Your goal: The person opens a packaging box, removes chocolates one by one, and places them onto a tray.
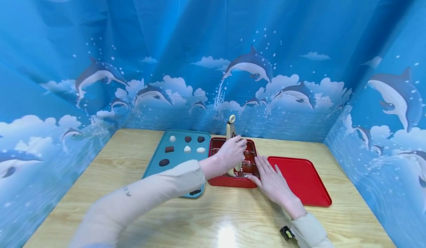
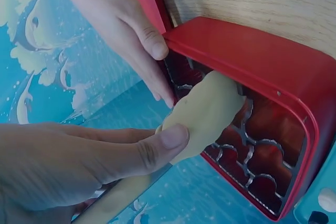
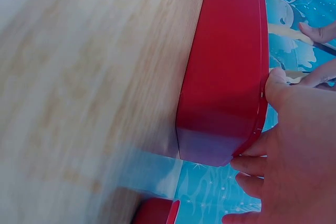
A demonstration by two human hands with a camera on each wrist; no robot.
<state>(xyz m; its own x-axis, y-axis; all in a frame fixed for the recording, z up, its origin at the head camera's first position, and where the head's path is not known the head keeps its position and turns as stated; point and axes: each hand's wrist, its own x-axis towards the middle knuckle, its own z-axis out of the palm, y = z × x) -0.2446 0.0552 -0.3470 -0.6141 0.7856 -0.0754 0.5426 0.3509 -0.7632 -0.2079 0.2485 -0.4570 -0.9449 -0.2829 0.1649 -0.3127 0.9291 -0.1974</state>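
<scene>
My left hand (image 1: 231, 152) grips a pair of kitchen tongs with cream tips (image 2: 207, 111), the thumb pressed along one arm. Their ring end (image 1: 232, 119) points up and away, and the tips reach down into a red box (image 1: 229, 181). Inside the box runs a wavy divider (image 2: 252, 174) that splits it into small compartments. Whether the tips hold anything, I cannot tell. My right hand (image 1: 273, 183) rests at the box's near right corner, fingers extended along the side and the thumb (image 3: 276, 80) on the near rim.
Left of the box lies a blue tray (image 1: 154, 166) with several dark and white chocolate-like pieces (image 1: 169, 149), partly behind my left forearm. A flat red lid (image 1: 304, 181) lies to the right. A dolphin-print curtain (image 1: 199, 74) stands behind the wooden table (image 1: 186, 222).
</scene>
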